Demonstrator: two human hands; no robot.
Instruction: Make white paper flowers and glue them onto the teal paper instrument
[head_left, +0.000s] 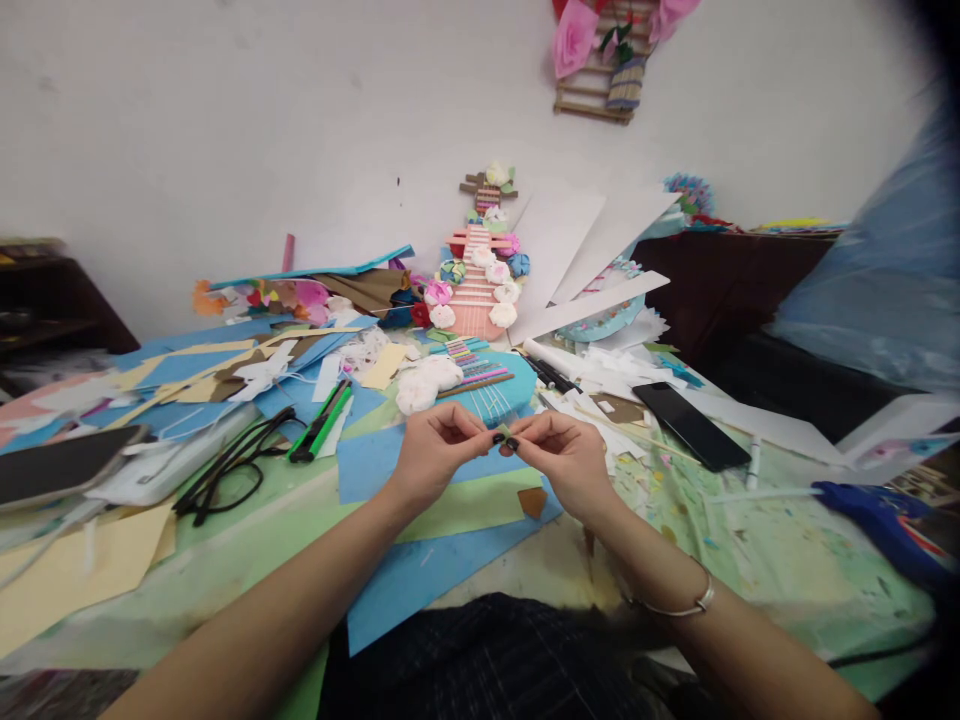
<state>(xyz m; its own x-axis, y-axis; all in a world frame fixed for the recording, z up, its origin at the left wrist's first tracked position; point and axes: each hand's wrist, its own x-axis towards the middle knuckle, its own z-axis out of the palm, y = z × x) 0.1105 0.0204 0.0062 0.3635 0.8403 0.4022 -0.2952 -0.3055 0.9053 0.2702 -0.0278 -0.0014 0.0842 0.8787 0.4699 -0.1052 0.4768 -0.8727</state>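
Note:
My left hand (435, 450) and my right hand (562, 452) meet above the table, fingertips pinched together on a small pale green paper piece (503, 432). Both hands are closed on it, and dark painted nails show at the pinch. A thin silver bracelet (694, 602) circles my right wrist. Under the hands lie blue paper sheets (420, 570) and a light green sheet (465, 505). A small brown paper scrap (532, 500) rests on the blue sheet just below my right hand.
A guitar-shaped craft with paper flowers (480, 285) leans on the wall behind. A black phone (690, 425) lies to the right, a blue glue gun (877, 510) at far right. Green-handled scissors (322, 425), a black cable (225, 470) and another phone (60, 465) lie left.

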